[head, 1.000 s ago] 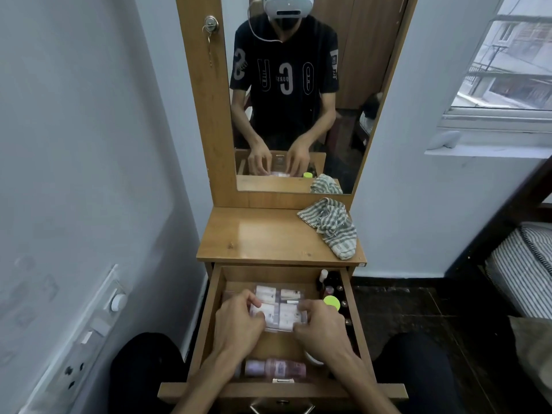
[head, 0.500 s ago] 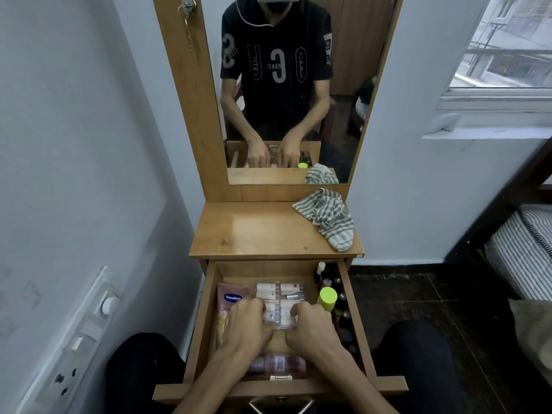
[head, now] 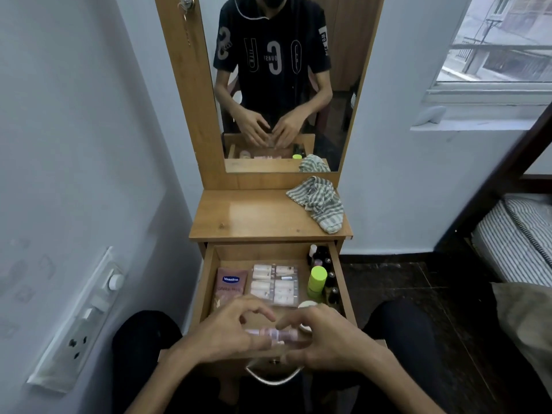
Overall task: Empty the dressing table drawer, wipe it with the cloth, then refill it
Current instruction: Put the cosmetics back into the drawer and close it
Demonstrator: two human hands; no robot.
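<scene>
The wooden drawer [head: 206, 282] of the dressing table stands pulled out. It holds a pink Vaseline pouch [head: 231, 283], a clear pack of small tubes [head: 274, 283], a green-capped bottle [head: 317, 282], several dark little bottles [head: 328, 264], a white jar [head: 306, 304] and a pink bottle [head: 274, 334] lying at the front. My left hand [head: 227, 333] and my right hand [head: 328, 339] hover over the drawer's front, fingers apart and curved, just above the pink bottle. A striped green-white cloth [head: 321, 204] lies crumpled on the tabletop [head: 254, 216], at its right.
A tall mirror [head: 283, 85] rises behind the tabletop. A switch panel [head: 80, 321] sticks out from the left wall. A bed with a striped mattress [head: 519, 243] stands at the right. My knees flank the drawer, whose metal handle [head: 273, 377] hangs in front.
Both hands have let go of the clear pack of tubes and drawn back toward the drawer's front. The pack now lies uncovered in the middle of the drawer.
</scene>
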